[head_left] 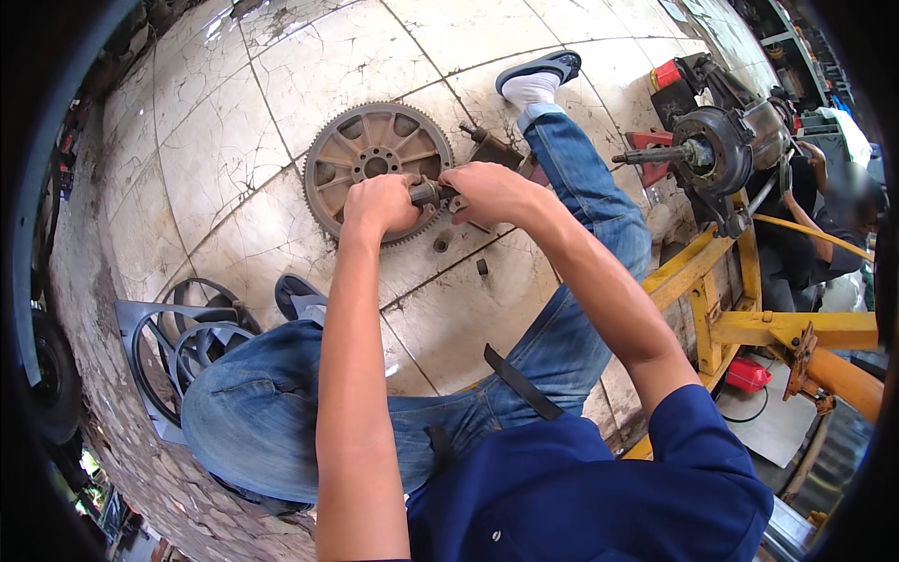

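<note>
My left hand (376,204) is closed round one end of a dark, roughly cylindrical metal part (426,193). At its other end, my right hand (496,195) has its fingers curled onto the same part; exactly what they pinch is partly hidden. Both hands are just over the lower right rim of a toothed flywheel (330,150), rusty brown with spokes and a round centre hole, which lies flat on the tiles. Beyond my right hand lies a brownish metal cylinder with a stud (492,148). A small dark ring (440,245) and a short dark plug (482,267) rest nearer me.
My bent legs in jeans (599,215) frame the tiled floor (225,140). A grey fan shroud (150,365) stands at left. To the right, a yellow metal frame (749,328) stands by a hub assembly (702,150). Another person (810,211) works beyond it.
</note>
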The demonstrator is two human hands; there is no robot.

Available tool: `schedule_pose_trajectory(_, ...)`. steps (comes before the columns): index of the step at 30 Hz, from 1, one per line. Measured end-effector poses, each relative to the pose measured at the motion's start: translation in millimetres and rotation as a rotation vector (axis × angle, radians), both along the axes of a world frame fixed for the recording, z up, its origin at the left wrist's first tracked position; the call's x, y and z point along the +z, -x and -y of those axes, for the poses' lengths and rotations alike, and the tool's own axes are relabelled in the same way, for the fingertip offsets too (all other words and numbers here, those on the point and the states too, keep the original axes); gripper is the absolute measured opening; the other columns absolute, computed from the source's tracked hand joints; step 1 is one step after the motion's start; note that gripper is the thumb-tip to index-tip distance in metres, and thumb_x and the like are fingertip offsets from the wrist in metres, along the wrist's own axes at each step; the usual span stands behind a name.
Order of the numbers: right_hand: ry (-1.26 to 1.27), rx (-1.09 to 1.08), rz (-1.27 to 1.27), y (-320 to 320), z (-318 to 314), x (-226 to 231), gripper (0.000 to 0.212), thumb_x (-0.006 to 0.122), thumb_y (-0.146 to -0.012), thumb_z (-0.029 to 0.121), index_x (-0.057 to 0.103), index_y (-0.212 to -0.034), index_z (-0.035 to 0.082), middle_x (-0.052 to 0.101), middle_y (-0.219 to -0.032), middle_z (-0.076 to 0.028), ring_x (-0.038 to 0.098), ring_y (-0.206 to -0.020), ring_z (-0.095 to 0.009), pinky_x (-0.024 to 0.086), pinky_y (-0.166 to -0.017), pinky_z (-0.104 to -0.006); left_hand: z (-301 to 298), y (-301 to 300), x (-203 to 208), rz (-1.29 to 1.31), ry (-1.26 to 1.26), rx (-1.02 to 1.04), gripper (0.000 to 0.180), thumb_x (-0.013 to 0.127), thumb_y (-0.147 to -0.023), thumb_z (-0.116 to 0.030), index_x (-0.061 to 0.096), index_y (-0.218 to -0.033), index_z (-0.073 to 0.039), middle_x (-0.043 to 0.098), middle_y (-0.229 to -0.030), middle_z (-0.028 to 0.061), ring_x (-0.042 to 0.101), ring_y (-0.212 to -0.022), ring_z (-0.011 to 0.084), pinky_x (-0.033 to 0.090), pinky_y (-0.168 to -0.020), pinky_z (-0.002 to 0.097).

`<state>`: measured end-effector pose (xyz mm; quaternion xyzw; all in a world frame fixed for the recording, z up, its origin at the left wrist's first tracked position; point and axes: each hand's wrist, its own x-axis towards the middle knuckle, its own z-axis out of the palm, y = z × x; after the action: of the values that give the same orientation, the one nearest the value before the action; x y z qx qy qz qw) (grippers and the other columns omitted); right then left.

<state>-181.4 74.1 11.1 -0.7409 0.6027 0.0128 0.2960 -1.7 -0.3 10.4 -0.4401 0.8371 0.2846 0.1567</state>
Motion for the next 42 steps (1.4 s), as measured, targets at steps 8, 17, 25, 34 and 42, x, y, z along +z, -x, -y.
schedule_pose_trajectory(8, 0.054, 0.010, -0.042, -8, -4, -18, 0.036, 0.082, -0.072, 0.019, 0.067, -0.100, 0.002, 0.071, -0.096, -0.017, 0.068, -0.094, -0.037, 0.055, -0.079, -0.0450, -4, -3, -1, 0.007, 0.001, 0.032, 0.056, 0.064, -0.072, -0.024, 0.066, -0.128, -0.026, 0.071, -0.113, 0.0147, 0.066, -0.107, 0.0321, 0.052, -0.094, 0.0413)
schedule_pose_trajectory(17, 0.354, -0.277, 0.152, 0, -42, -23, 0.047, 0.074, -0.081, 0.013, 0.058, -0.124, 0.002, 0.063, -0.121, -0.016, 0.056, -0.116, -0.035, 0.046, -0.100, -0.0428, -5, -6, -19, -0.088, 0.091, 0.030, 0.042, 0.065, -0.074, -0.028, 0.072, -0.115, -0.023, 0.072, -0.109, 0.0136, 0.069, -0.103, 0.0304, 0.054, -0.091, 0.0411)
schedule_pose_trajectory(25, 0.425, -0.197, -0.083, -16, -47, -27, 0.050, 0.065, -0.078, -0.001, 0.057, -0.127, 0.003, 0.063, -0.123, -0.016, 0.055, -0.119, -0.035, 0.045, -0.103, -0.0417, -3, -10, -26, -0.130, 0.117, 0.007, 0.036, 0.065, -0.076, -0.027, 0.074, -0.110, -0.017, 0.073, -0.109, 0.0099, 0.070, -0.100, 0.0272, 0.056, -0.087, 0.0398)
schedule_pose_trajectory(34, 0.283, -0.158, -0.218, -26, -30, -12, 0.036, 0.065, -0.080, 0.000, 0.059, -0.115, 0.003, 0.065, -0.114, -0.015, 0.060, -0.114, -0.033, 0.050, -0.096, -0.0421, -1, -10, -24, -0.046, 0.063, -0.021, 0.032, 0.063, -0.080, -0.026, 0.075, -0.106, -0.012, 0.073, -0.110, 0.0113, 0.070, -0.102, 0.0268, 0.056, -0.087, 0.0393)
schedule_pose_trajectory(42, 0.290, -0.153, -0.239, -13, -27, -28, 0.021, 0.057, -0.086, 0.003, 0.063, -0.106, 0.006, 0.069, -0.100, -0.017, 0.066, -0.100, -0.034, 0.054, -0.084, -0.0449, 2, 0, -15, -0.007, -0.054, -0.073, 0.036, 0.063, -0.077, -0.021, 0.072, -0.110, -0.007, 0.070, -0.116, 0.0176, 0.067, -0.109, 0.0323, 0.053, -0.093, 0.0419)
